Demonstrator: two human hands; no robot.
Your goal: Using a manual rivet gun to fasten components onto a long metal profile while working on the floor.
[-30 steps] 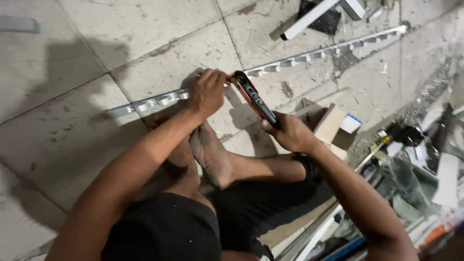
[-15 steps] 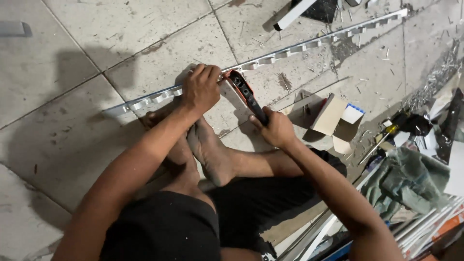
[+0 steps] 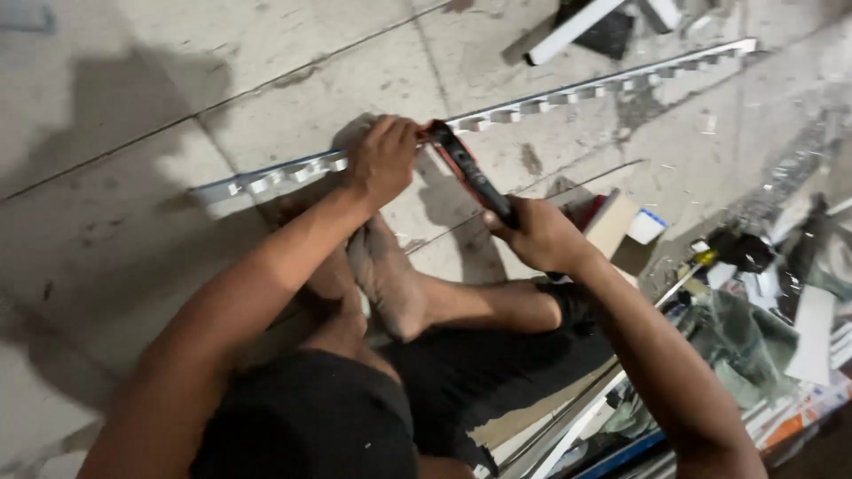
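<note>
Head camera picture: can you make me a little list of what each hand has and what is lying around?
left hand: presses down on the long notched white strip lying on the floor
right hand: grips the handles of a red and black cutting tool
tool tip: meets the strip beside the left hand
feet: bare, just below the strip
floor: grey tiles
right side: small open box, scattered scraps

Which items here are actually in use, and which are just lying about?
In use: notched metal strip, pinned by left hand; red-and-black cutter, gripped by right hand.

Lying about: white bar, small open box, screwdriver, heap of offcuts.
</note>
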